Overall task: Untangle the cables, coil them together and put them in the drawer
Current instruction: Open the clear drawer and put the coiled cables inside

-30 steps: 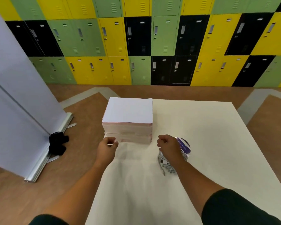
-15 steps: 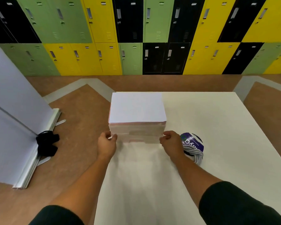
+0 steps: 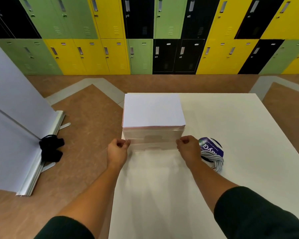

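Locker wall behind white desk (image 3: 248, 128). Our left hand (image 3: 117, 150) and right hand (image 3: 188, 147) pinch translucent plastic drawer unit (image 3: 153, 135); coiled grey cables (image 3: 212, 158) lie right. Uneven pull could drag unit off near-left edge.

Bright, even indoor light with no harsh glare. The white surface (image 3: 231, 135) is close to overexposed, showing only a faint, soft shadow near the forearms. Wide-angle distortion bends the lockers (image 3: 145, 31) at the far side and stretches the edges. Focus is fairly sharp, slightly soft overall.
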Available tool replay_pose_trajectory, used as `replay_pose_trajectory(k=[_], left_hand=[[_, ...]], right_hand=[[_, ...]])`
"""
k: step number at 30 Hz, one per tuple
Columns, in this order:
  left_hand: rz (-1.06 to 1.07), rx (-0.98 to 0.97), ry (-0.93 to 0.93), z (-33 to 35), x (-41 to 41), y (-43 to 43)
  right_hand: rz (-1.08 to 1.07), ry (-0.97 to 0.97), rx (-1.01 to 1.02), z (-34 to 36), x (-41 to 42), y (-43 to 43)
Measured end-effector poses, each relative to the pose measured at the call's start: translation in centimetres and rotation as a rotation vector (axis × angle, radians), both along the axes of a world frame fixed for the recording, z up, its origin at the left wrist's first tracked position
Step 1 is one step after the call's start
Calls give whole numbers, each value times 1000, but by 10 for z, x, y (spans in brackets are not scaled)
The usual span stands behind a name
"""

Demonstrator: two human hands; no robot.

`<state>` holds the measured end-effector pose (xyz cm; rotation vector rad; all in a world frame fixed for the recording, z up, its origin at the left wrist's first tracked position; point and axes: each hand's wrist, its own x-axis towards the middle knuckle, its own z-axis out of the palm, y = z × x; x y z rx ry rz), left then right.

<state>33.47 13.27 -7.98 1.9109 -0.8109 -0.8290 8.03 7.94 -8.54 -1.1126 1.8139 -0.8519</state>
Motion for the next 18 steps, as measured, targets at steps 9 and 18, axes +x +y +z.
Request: replay_pose_trajectory(k=[9, 18], left_hand=[[-144, 125, -85, 5, 5, 18], [-357, 298, -245, 17, 9, 38]], right_hand=[[119, 139, 63, 16, -17, 20], [315, 455, 103, 29, -19, 39]])
